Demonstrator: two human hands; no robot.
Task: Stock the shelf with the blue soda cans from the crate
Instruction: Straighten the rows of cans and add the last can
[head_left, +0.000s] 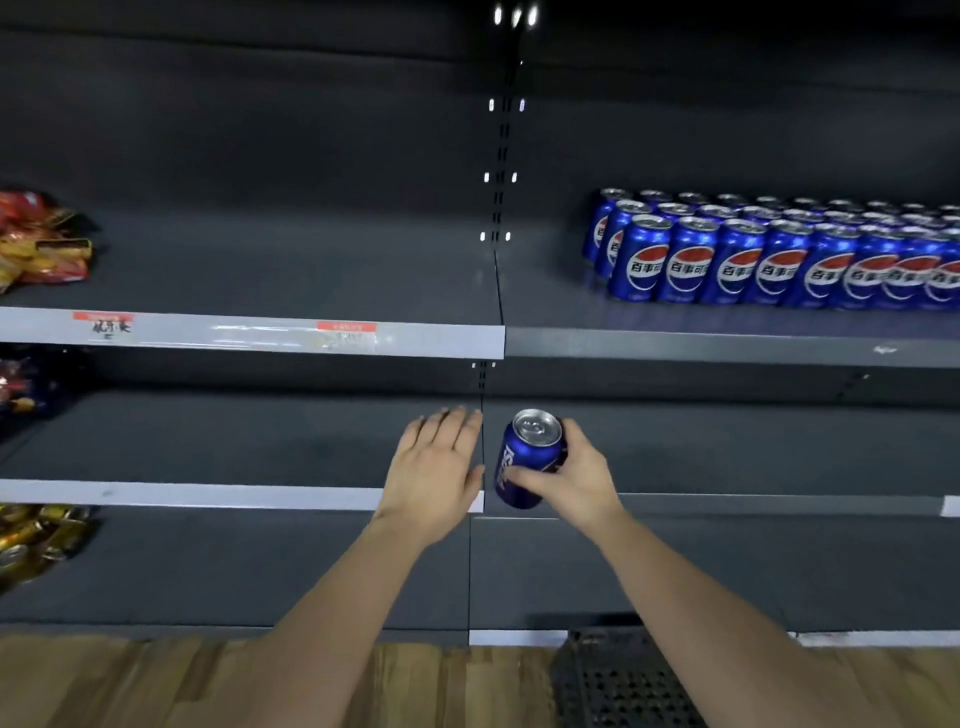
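My right hand (571, 475) grips a blue soda can (527, 457) round its side, in front of the middle shelf's front edge (727, 504). The can tilts left, its silver top up. Just left of the can, my left hand (434, 467) is held flat with straight fingers and holds nothing. On the upper right shelf (727, 343) stand several rows of blue soda cans (769, 254), labels facing forward. A black perforated crate (618, 680) sits on the floor at the bottom, mostly hidden by my right arm.
Red and yellow snack bags (41, 239) lie at the left end of the upper shelf. Dark packets (21, 384) and gold packets (36, 535) sit on the lower shelves at left. A slotted upright (498, 208) divides the two bays. Wooden floor (156, 686) lies below.
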